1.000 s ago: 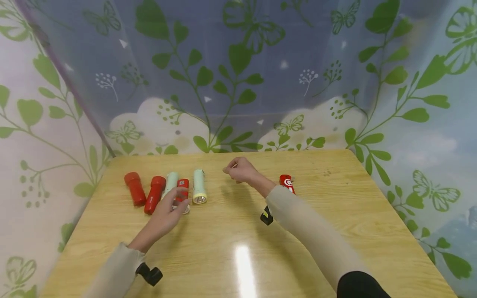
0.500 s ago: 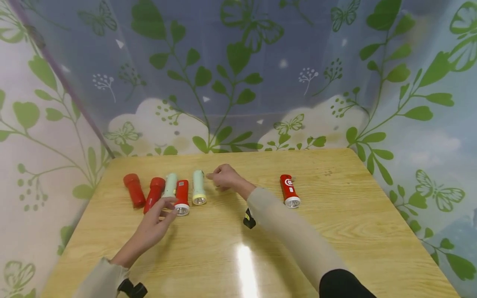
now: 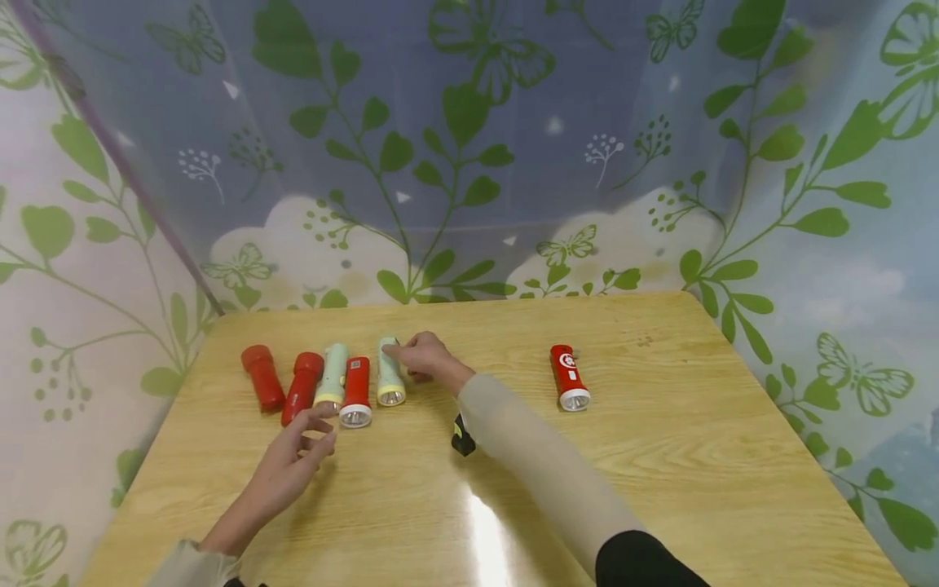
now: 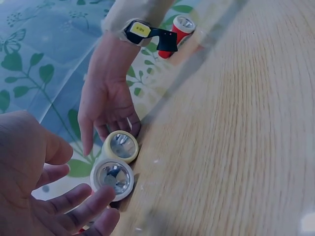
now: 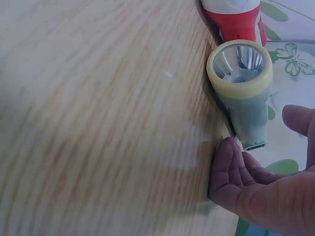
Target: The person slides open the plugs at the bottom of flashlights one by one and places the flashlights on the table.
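My right hand [image 3: 425, 357] is beside the tail of a pale green flashlight [image 3: 390, 375] with a yellow rim. In the right wrist view the thumb stands apart from that flashlight [image 5: 250, 115] and the bent fingers lie close by its tail; contact is unclear. Loosely spread, my left hand [image 3: 282, 469] hovers in front of the row and holds nothing. Nearest to it are a red flashlight [image 3: 356, 387] with a white rim and a second pale green flashlight [image 3: 334, 371], its lens end partly behind the fingers. Two all-red flashlights, one outer [image 3: 263, 377] and one inner [image 3: 301, 391], lie farther left.
Alone on the right side of the wooden table [image 3: 660, 456] lies another red flashlight [image 3: 569, 377] with a white rim and a white emblem. Patterned curtains [image 3: 477, 163] enclose the table at the back and both sides.
My right hand has moved left to the pale green flashlight's tail, uncovering the lone red flashlight. My left hand has drawn back toward me and left, away from the white-rimmed red flashlight.
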The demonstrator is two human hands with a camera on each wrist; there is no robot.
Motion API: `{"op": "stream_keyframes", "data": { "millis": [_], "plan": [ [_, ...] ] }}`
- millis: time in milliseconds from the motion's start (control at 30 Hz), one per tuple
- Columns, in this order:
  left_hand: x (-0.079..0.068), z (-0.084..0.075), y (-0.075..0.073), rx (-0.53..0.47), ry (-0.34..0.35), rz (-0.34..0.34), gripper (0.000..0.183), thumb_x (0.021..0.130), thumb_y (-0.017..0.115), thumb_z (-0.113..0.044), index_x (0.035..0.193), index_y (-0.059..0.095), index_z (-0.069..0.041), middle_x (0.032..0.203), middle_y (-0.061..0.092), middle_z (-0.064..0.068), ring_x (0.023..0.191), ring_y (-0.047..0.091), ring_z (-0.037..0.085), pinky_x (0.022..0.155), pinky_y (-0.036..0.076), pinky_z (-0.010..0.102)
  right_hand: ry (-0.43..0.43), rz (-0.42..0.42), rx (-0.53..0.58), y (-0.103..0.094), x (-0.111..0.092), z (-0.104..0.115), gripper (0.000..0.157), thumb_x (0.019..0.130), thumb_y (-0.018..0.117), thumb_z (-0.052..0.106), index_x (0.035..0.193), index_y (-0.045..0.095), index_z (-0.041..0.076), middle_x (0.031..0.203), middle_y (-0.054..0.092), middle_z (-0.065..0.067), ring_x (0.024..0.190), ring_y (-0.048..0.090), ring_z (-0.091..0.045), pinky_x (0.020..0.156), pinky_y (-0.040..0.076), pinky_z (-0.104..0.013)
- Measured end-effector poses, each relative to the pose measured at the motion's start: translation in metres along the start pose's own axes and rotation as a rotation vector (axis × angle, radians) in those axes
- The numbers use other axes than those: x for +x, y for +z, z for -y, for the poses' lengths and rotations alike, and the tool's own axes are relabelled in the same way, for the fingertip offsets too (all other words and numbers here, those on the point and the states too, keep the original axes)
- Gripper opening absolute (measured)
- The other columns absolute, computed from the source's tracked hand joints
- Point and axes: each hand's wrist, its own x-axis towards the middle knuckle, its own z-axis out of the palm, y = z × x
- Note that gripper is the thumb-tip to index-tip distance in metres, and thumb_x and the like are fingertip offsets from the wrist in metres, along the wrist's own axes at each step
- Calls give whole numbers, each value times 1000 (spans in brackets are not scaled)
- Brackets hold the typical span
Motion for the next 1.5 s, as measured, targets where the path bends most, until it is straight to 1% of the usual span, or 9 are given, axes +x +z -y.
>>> {"op": "stream_keyframes", "data": {
  "millis": [100, 200, 367, 600, 767, 1100, 1200, 1333, 1500],
  "plan": [
    [-1, 3, 1, -13, -17, 1, 40, 106, 52, -23, 144, 46, -12, 130, 58, 20, 99, 66, 25, 74, 55, 32, 22, 3, -23, 3, 1, 1, 46, 92, 68, 52, 77, 46, 15, 63, 42, 4, 58, 39, -15, 56, 39, -29],
    [-2, 6, 4, -28, -34, 1, 40, 106, 53, -23, 144, 46, -12, 131, 57, 20, 99, 66, 24, 75, 56, 31, 32, 5, -63, 5, 3, 1, 52, 91, 69, 54, 69, 42, 16, 59, 36, 4, 53, 35, -14, 52, 37, -28],
    [-5, 9, 9, -50, -61, 17, 40, 106, 53, -22, 144, 45, -12, 132, 56, 19, 101, 67, 23, 76, 56, 30, 35, -20, -141, 8, 6, 1, 50, 89, 72, 53, 72, 47, 13, 65, 43, 1, 53, 41, -14, 48, 36, -27],
    [-5, 8, 9, -54, -63, 17, 39, 106, 53, -20, 144, 46, -12, 132, 57, 19, 99, 67, 23, 75, 56, 30, -13, -65, -196, 14, 5, 3, 47, 88, 73, 54, 77, 58, 11, 73, 52, -2, 61, 49, -16, 50, 39, -27],
    [-5, 7, 9, -70, -68, 32, 40, 106, 52, -18, 145, 45, -11, 133, 57, 20, 100, 67, 23, 75, 56, 30, -19, -81, -184, 17, 2, 3, 45, 88, 72, 54, 75, 59, 13, 72, 54, -1, 61, 49, -15, 50, 39, -27],
    [-5, 9, 8, -96, -89, 36, 40, 106, 50, -15, 145, 44, -11, 132, 56, 20, 100, 67, 21, 75, 56, 31, -13, -110, -182, 17, -4, 2, 52, 90, 70, 52, 59, 46, 17, 61, 48, 1, 55, 45, -13, 49, 35, -27],
    [-5, 9, 8, -103, -92, 36, 40, 106, 51, -16, 145, 43, -11, 132, 56, 20, 100, 67, 21, 76, 56, 30, -15, -115, -192, 18, -4, 0, 53, 90, 69, 52, 59, 45, 17, 60, 47, 2, 54, 44, -14, 49, 35, -27],
    [-6, 8, 9, -111, -96, 36, 40, 106, 52, -19, 145, 43, -11, 133, 55, 19, 101, 67, 21, 77, 57, 30, -16, -114, -159, 19, -4, -1, 51, 91, 69, 50, 60, 47, 16, 61, 48, 1, 55, 46, -14, 49, 36, -27],
    [-7, 6, 9, -111, -81, 25, 39, 106, 51, -18, 144, 44, -11, 133, 54, 19, 100, 68, 21, 77, 56, 31, -22, -98, -109, 19, -2, -2, 56, 93, 69, 44, 52, 40, 17, 53, 38, 3, 50, 38, -13, 47, 32, -27]
  ]
}}
